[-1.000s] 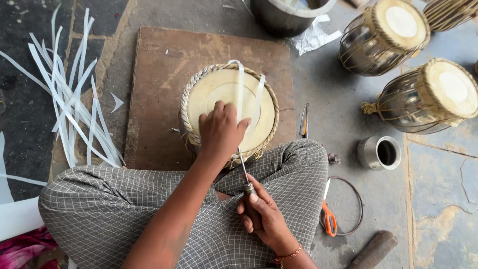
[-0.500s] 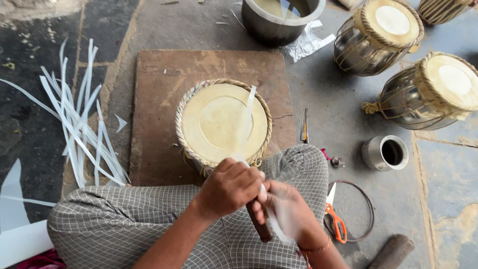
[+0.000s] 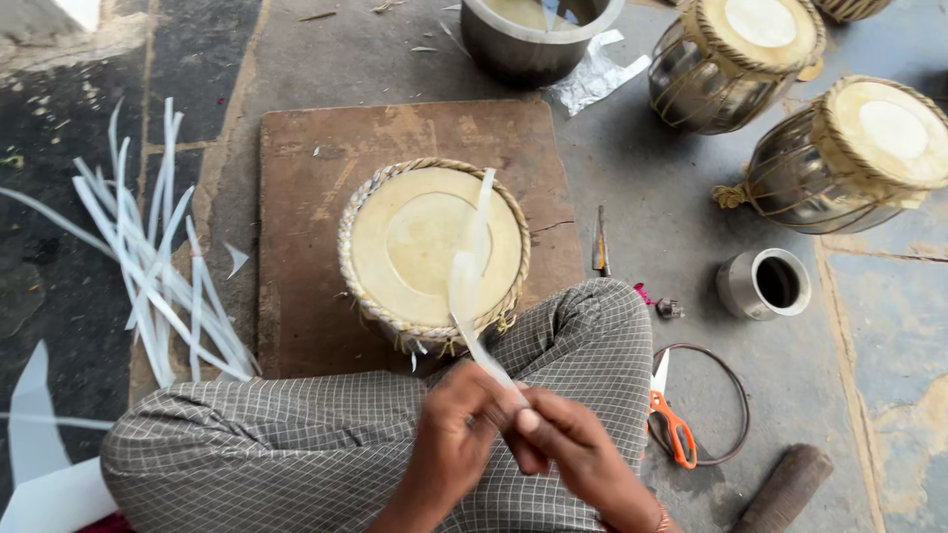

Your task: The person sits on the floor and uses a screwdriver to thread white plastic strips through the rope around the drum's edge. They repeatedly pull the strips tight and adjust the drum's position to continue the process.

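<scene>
Hands meet above the lap: left hand (image 3: 456, 434) and right hand (image 3: 583, 456) both pinch a pale strip (image 3: 472, 276), pulled taut beyond them over the drumhead (image 3: 415, 247).

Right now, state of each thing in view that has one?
Left hand: closed on the strip.
Right hand: pinching the same strip.
Strip: held at its lower end, rising over the drum.
Drum: upright on the board, head up.
Side drums: two, tilted on the floor.
Cup: upright, open.
Scissors: lying on the floor, blades shut.
Pot: upright, open.
Loose strips: piled on the floor.
</scene>
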